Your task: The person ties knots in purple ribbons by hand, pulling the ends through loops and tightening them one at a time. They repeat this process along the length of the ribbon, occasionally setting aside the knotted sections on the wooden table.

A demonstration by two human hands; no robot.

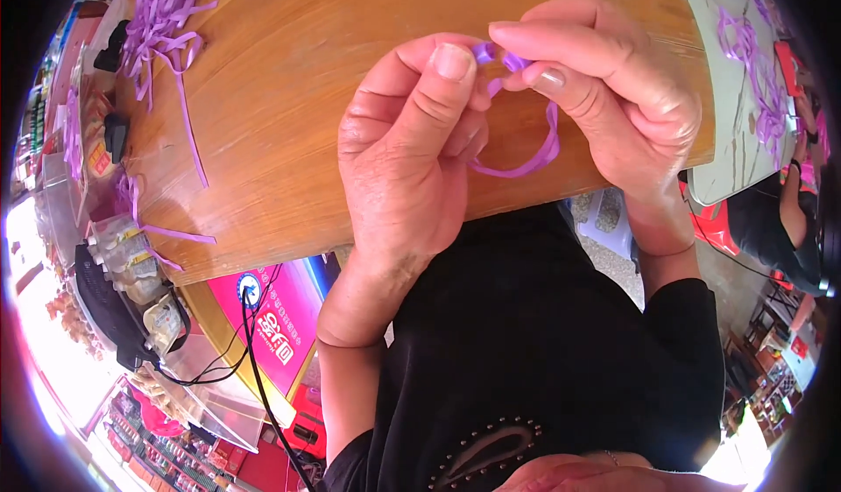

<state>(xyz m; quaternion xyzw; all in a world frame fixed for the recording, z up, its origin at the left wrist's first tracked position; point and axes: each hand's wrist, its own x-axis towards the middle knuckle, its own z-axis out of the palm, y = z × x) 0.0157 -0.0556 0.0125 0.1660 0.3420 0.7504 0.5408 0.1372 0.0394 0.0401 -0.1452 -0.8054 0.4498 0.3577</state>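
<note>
Your left hand (403, 155) is curled, thumb and index finger pinching a purple ribbon (547, 151); your right hand (635, 93) pinches the same ribbon, thumb against index. Fingertips nearly meet, just a small gap between the two hands.

Biggest thing by you: brown wooden table (289, 115), your hands above its near edge. Next, your black top (543, 317), with a studded cutout low in view. Off to your right, a white marbled table (731, 155) sits beside the wooden one, with loose purple strips (745, 45) on it; past that, a co-worker in black (764, 216), partly cut by the rim. Below the wooden table, on your left: bright pink panel (272, 325), black cable (254, 352) running down in front. Far left corner of the wood: tangled purple pile (171, 6), one strand trailing toward you. Near its left edge, a dark bag (101, 299) next to clear packets (131, 255).

Smallest: your ribbon. It hangs as a loose loop between your hands, over the near part of the wood. Short folded bits (514, 61) show at the fingertips; exact fold unclear, fingers cover it.
</note>
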